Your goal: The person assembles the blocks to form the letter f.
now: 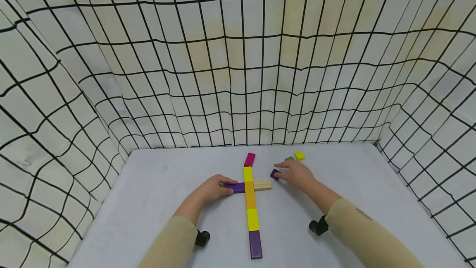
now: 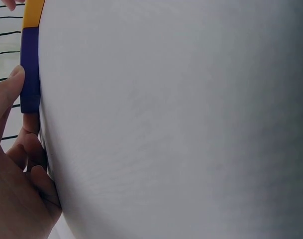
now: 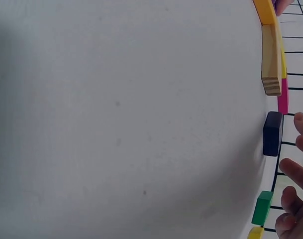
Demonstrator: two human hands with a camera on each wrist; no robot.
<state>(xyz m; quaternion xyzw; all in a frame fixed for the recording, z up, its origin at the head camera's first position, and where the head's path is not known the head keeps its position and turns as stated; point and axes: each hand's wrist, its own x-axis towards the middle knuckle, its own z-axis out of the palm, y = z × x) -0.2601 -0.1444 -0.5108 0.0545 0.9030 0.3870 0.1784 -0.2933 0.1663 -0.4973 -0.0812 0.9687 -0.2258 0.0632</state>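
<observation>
My left hand (image 1: 213, 188) pinches the outer end of a purple block (image 1: 239, 187) that lies flat against a column of blocks. In the left wrist view the thumb presses on that purple block (image 2: 30, 69), with the other fingers curled behind it. My right hand (image 1: 297, 173) is spread beside a small dark purple block (image 1: 274, 174), index finger and thumb reaching past it. A gap shows between the fingers and the dark block (image 3: 272, 133) in the right wrist view. A striped wooden block (image 1: 262, 185) sticks out from the column, opposite the purple one.
The column has a yellow block (image 1: 248, 173), an orange block (image 1: 250, 195), another yellow block (image 1: 253, 219) and a purple block (image 1: 255, 245). A tilted magenta block (image 1: 250, 159) tops it. Green (image 1: 289, 159) and yellow (image 1: 299, 156) blocks lie behind my right hand. Black netting surrounds the white table (image 1: 148, 202).
</observation>
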